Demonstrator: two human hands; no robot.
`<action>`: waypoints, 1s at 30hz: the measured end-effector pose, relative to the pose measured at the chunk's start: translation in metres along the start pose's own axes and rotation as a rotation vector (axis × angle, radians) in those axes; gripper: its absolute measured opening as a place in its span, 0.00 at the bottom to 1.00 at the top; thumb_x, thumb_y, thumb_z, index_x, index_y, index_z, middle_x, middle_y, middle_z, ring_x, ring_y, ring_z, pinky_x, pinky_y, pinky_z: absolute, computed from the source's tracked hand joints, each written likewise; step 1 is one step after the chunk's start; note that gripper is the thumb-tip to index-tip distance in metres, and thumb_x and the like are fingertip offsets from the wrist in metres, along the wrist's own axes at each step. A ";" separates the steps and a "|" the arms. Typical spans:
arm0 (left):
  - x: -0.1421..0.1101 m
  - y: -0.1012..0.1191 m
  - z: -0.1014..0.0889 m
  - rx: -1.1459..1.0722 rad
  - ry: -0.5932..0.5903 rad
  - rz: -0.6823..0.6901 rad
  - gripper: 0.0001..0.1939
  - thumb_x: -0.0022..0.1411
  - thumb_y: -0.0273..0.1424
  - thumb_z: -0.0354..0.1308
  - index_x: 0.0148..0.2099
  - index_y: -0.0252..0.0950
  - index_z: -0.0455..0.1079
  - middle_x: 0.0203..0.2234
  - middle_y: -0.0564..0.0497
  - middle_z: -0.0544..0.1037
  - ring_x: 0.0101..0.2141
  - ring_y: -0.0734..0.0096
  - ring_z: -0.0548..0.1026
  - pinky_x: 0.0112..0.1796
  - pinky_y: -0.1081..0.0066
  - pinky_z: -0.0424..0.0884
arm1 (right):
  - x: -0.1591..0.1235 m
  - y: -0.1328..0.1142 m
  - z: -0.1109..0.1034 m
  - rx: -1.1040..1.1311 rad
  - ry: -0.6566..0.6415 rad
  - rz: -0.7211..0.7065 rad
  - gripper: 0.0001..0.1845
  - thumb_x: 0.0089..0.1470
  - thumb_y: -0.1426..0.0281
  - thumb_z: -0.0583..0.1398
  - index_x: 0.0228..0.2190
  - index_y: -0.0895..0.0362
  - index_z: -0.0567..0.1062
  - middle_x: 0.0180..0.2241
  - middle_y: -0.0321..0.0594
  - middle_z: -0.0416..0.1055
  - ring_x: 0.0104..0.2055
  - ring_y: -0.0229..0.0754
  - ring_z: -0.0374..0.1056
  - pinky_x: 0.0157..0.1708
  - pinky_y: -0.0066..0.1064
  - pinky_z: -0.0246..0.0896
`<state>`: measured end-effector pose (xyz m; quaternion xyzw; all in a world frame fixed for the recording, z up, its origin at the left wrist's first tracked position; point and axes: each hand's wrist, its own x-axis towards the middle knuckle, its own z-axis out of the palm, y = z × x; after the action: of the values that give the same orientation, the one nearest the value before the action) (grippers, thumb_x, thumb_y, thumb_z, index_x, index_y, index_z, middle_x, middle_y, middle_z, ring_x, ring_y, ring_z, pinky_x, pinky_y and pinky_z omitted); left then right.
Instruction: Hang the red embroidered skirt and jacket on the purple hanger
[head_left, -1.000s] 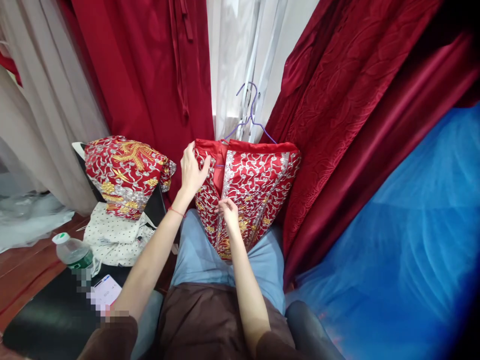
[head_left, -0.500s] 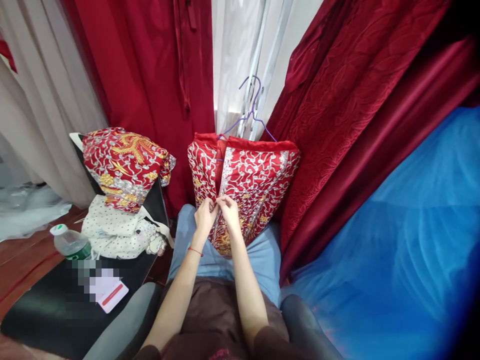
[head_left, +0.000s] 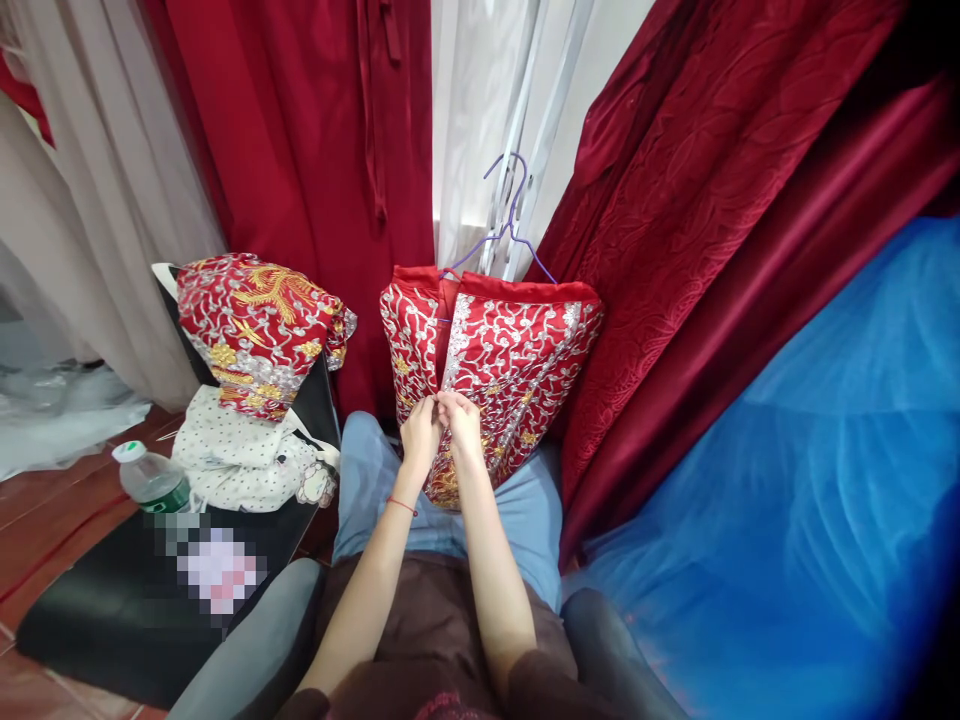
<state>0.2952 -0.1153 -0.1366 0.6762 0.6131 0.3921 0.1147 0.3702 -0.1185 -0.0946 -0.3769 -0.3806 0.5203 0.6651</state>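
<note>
A red skirt [head_left: 517, 350] with silver and gold embroidery leans across my lap, its plain red waistband uppermost and a slit running down from it. Behind the waistband is a purple wire hanger [head_left: 512, 232]. At the lower end of the slit, my left hand [head_left: 421, 432] pinches the edge of the cloth with closed fingers. Close beside it, my right hand [head_left: 460, 418] pinches the other edge, the fingertips of both nearly touching. Whatever small part lies between the fingertips is hidden.
To the left, a black chair [head_left: 97, 620] bears a folded red embroidered garment [head_left: 262, 320], a dotted white bag [head_left: 232, 450], a plastic bottle [head_left: 154, 478] and a blurred-out item. Red drapes [head_left: 300, 130] hang in front; blue tulle [head_left: 810, 500] spreads at the right.
Both hands stay at the same spot on the slit, with the fingers shifted slightly. The whole view has moved a little.
</note>
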 end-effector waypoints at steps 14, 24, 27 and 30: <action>0.000 0.015 0.002 -0.034 0.036 0.028 0.10 0.72 0.31 0.47 0.40 0.40 0.69 0.40 0.44 0.80 0.43 0.61 0.78 0.42 0.67 0.70 | 0.070 -0.084 0.060 -0.063 0.065 -0.200 0.07 0.50 0.73 0.59 0.21 0.58 0.72 0.19 0.32 0.72 0.14 0.28 0.56 0.17 0.23 0.51; 0.024 0.011 -0.006 0.158 -0.012 0.212 0.11 0.74 0.32 0.46 0.44 0.40 0.70 0.41 0.45 0.80 0.44 0.61 0.78 0.41 0.67 0.70 | 0.106 -0.137 0.094 -0.132 0.118 -0.271 0.12 0.54 0.77 0.56 0.20 0.58 0.69 0.19 0.34 0.74 0.16 0.30 0.63 0.18 0.21 0.54; 0.026 0.008 -0.006 0.186 0.017 0.215 0.12 0.74 0.32 0.45 0.45 0.39 0.70 0.40 0.44 0.80 0.44 0.61 0.78 0.39 0.68 0.69 | 0.111 -0.141 0.097 -0.135 0.120 -0.280 0.11 0.55 0.76 0.57 0.21 0.57 0.69 0.17 0.32 0.72 0.16 0.30 0.63 0.18 0.20 0.54; 0.027 0.004 -0.003 0.212 0.021 0.192 0.12 0.74 0.32 0.46 0.45 0.38 0.71 0.39 0.45 0.80 0.43 0.63 0.78 0.37 0.70 0.67 | 0.109 -0.139 0.095 -0.126 0.086 -0.277 0.12 0.55 0.75 0.58 0.21 0.57 0.69 0.17 0.31 0.71 0.15 0.29 0.62 0.17 0.19 0.53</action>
<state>0.2946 -0.0924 -0.1220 0.7358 0.5849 0.3413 -0.0019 0.3601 -0.0257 0.0832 -0.3840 -0.4319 0.3819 0.7212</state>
